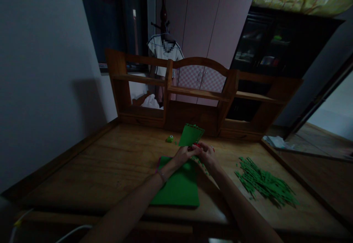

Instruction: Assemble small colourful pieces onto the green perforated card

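Observation:
A green sheet [189,135] with a row of small cut-outs along its far and right edges stands up past my hands. My left hand [182,155] is closed at its near end. My right hand [207,155] is closed too, its fingertips meeting the left ones around a small red object [196,145], mostly hidden by fingers. Below my left wrist lies a larger green sheet or stack [180,188]. Small green bits [202,164] are scattered under and beside my right hand. Just past that hand a bit of red and white [212,148] shows.
A small green item with an eye-like white spot [170,139] sits farther back on the wooden table [110,165]. To the right lies a pile of narrow green strips [264,182]. A wooden shelf unit [198,93] spans the table's far edge. The room is dim.

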{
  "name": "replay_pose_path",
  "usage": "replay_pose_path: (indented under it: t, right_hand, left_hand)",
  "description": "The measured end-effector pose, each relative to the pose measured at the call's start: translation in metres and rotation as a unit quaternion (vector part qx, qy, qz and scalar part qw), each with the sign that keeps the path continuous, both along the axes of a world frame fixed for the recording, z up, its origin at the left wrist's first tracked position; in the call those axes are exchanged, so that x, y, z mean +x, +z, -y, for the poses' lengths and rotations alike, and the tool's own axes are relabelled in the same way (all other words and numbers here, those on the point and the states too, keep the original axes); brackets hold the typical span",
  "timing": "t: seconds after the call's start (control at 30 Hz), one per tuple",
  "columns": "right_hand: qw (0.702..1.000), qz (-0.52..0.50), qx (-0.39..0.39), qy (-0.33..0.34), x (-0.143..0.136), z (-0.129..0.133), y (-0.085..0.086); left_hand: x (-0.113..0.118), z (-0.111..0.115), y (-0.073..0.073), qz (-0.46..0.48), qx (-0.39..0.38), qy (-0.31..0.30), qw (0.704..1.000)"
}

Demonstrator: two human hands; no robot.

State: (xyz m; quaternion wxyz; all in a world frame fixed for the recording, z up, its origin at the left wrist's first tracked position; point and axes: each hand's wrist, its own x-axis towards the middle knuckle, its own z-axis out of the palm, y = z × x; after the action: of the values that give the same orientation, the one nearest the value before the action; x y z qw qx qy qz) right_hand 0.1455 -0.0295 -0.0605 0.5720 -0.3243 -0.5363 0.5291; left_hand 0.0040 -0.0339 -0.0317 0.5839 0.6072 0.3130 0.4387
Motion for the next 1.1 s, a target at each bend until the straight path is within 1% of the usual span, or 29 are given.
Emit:
replay_pose_path:
  t: [0.1,0.17,0.27,0.33,0.4,0.47,0.57,0.63,0.7,0.8,0.97,1.1]
  right_hand:
    - [1.000,-0.006,-0.013,-0.016,-0.001,-0.001,-0.002]
    - [0.999,0.003,-0.019,-0.036,-0.004,-0.001,-0.001]
    - [0.997,0.035,-0.027,-0.058,-0.008,-0.001,0.003]
    - [0.996,0.049,-0.030,-0.066,-0.010,-0.001,0.005]
    - [0.995,0.057,-0.030,-0.071,-0.011,0.001,0.007]
    - [0.996,0.058,-0.037,-0.060,-0.011,0.002,0.008]
    - [0.997,0.046,-0.054,-0.038,-0.012,0.005,0.009]
    - [0.997,0.025,-0.071,-0.025,-0.014,0.006,0.010]
    - [0.996,-0.002,-0.087,-0.002,-0.015,0.007,0.012]
    - [0.994,-0.028,-0.098,0.029,-0.016,0.008,0.014]
    - [0.993,-0.041,-0.107,0.036,-0.014,0.008,0.015]
    - [0.991,-0.051,-0.111,0.046,-0.013,0.007,0.013]
  left_hand:
    - [-0.002,-0.004,-0.006,-0.040,-0.002,0.010,0.999]
    - [-0.003,-0.008,-0.011,-0.045,-0.012,0.017,0.999]
    - [0.000,-0.015,-0.019,0.007,-0.029,-0.005,1.000]
    - [0.002,-0.018,-0.023,0.056,-0.064,-0.024,0.996]
    - [0.004,-0.021,-0.025,0.086,-0.105,-0.038,0.990]
    - [0.004,-0.023,-0.026,0.099,-0.134,-0.038,0.985]
    - [0.003,-0.024,-0.024,0.114,-0.154,-0.035,0.981]
    - [0.001,-0.024,-0.023,0.122,-0.163,-0.048,0.978]
    - [0.001,-0.025,-0.023,0.124,-0.161,-0.057,0.977]
    - [0.001,-0.026,-0.022,0.109,-0.142,-0.047,0.983]
    - [0.002,-0.026,-0.021,0.081,-0.113,-0.001,0.990]
    - [0.001,-0.028,-0.024,0.059,-0.099,0.012,0.993]
